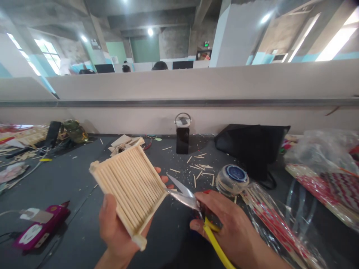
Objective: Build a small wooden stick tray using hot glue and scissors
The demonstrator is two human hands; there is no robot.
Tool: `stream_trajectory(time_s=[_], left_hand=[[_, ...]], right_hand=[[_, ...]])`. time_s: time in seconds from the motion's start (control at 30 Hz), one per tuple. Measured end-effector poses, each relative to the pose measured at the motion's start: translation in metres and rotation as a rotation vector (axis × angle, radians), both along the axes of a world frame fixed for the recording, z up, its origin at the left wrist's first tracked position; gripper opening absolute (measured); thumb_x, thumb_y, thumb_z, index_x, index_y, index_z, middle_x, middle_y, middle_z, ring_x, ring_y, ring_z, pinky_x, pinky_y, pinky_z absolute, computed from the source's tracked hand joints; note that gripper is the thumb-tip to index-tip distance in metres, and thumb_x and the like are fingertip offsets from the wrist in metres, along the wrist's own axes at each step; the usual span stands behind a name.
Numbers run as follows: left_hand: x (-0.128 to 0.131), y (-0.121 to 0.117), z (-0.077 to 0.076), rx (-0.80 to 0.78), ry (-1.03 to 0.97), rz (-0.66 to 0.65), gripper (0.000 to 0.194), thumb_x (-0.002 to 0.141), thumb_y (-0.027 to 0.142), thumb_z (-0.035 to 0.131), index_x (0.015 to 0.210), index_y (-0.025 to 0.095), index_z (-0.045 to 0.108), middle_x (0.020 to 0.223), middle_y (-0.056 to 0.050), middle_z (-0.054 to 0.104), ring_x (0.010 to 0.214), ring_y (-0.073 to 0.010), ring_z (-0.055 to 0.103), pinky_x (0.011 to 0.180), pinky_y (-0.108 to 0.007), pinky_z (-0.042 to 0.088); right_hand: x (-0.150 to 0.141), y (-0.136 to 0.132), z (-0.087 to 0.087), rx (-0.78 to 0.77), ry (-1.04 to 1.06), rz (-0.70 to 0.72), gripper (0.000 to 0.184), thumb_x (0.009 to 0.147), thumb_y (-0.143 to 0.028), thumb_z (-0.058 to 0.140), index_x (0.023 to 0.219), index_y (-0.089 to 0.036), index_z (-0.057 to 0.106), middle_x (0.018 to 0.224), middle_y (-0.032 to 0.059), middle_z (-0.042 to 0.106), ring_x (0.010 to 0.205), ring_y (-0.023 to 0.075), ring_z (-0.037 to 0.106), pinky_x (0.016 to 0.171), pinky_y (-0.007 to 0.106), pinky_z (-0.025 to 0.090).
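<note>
My left hand (pixel 116 228) grips a square panel of pale wooden sticks (pixel 130 183), tilted, with raised edges and small corner blocks. Its thumb lies on the near left edge, and fingertips show beyond the right side. My right hand (pixel 230 224) is closed around scissors (pixel 186 198) with yellow handles and silver blades. Their blades stand apart at the panel's right corner, where a short stick end pokes out between them. Whether the lower blade touches the panel I cannot tell. Short cut stick pieces (pixel 200 168) are scattered on the dark table behind the scissors.
A round clear container with a blue lid (pixel 235 175) stands at right, beside plastic-wrapped sticks (pixel 280 224). Behind are a black bag (pixel 252 144) and an upright phone (pixel 182 140). A purple power strip (pixel 42 226) lies left. A low partition (pixel 168 86) closes the table's back.
</note>
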State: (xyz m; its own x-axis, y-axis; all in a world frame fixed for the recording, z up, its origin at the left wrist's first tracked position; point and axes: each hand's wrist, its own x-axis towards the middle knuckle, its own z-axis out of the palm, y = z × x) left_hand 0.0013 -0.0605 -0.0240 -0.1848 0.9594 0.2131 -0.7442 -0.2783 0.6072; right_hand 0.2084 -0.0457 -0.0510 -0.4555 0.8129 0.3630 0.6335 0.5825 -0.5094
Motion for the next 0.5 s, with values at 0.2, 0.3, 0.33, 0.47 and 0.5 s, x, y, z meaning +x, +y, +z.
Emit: stream_trajectory(time_s=[0.2, 0.3, 0.33, 0.47, 0.5], left_hand=[[0.0019, -0.0038, -0.0033, 0.060, 0.026, 0.026, 0.064, 0.080, 0.047, 0.061, 0.140, 0.032, 0.041, 0.129, -0.012, 0.061, 0.114, -0.0364, 0.059, 0.092, -0.055, 0.052], [0.0029, -0.0048, -0.0020, 0.064, 0.026, 0.032, 0.060, 0.081, 0.048, 0.059, 0.137, 0.034, 0.045, 0.125, -0.008, 0.064, 0.111, -0.0349, 0.061, 0.092, -0.052, 0.053], [0.0034, -0.0048, -0.0011, 0.061, 0.046, 0.024, 0.059, 0.081, 0.049, 0.060, 0.137, 0.035, 0.046, 0.123, -0.007, 0.065, 0.109, -0.0347, 0.062, 0.091, -0.051, 0.054], [0.0046, -0.0044, 0.0014, 0.049, 0.069, 0.071, 0.063, 0.078, 0.050, 0.063, 0.137, 0.037, 0.045, 0.126, -0.007, 0.064, 0.113, -0.0349, 0.060, 0.088, -0.050, 0.056], [0.0041, -0.0046, 0.0012, 0.041, 0.060, 0.085, 0.065, 0.077, 0.049, 0.064, 0.137, 0.037, 0.044, 0.127, -0.006, 0.063, 0.117, -0.0347, 0.057, 0.089, -0.050, 0.056]], right_hand=[[-0.0040, 0.0004, 0.0018, 0.011, 0.007, 0.006, 0.028, 0.073, -0.022, 0.077, 0.095, -0.020, 0.060, 0.079, 0.0022, 0.061, 0.069, 0.0198, 0.061, 0.061, 0.032, 0.050], [-0.0032, -0.0003, 0.0029, 0.017, 0.001, 0.011, 0.027, 0.072, -0.020, 0.078, 0.092, -0.020, 0.060, 0.076, 0.0015, 0.060, 0.066, 0.0191, 0.060, 0.058, 0.031, 0.049], [-0.0030, -0.0006, 0.0032, 0.015, -0.005, 0.010, 0.026, 0.072, -0.020, 0.078, 0.091, -0.020, 0.060, 0.075, 0.0013, 0.060, 0.065, 0.0190, 0.059, 0.057, 0.031, 0.049], [-0.0027, -0.0020, 0.0028, 0.005, -0.024, -0.008, 0.027, 0.071, -0.022, 0.078, 0.091, -0.020, 0.060, 0.076, 0.0018, 0.059, 0.067, 0.0206, 0.059, 0.057, 0.033, 0.050], [-0.0026, -0.0024, 0.0023, 0.007, -0.027, -0.008, 0.028, 0.071, -0.022, 0.079, 0.092, -0.020, 0.060, 0.076, 0.0020, 0.059, 0.068, 0.0211, 0.059, 0.057, 0.034, 0.050]])
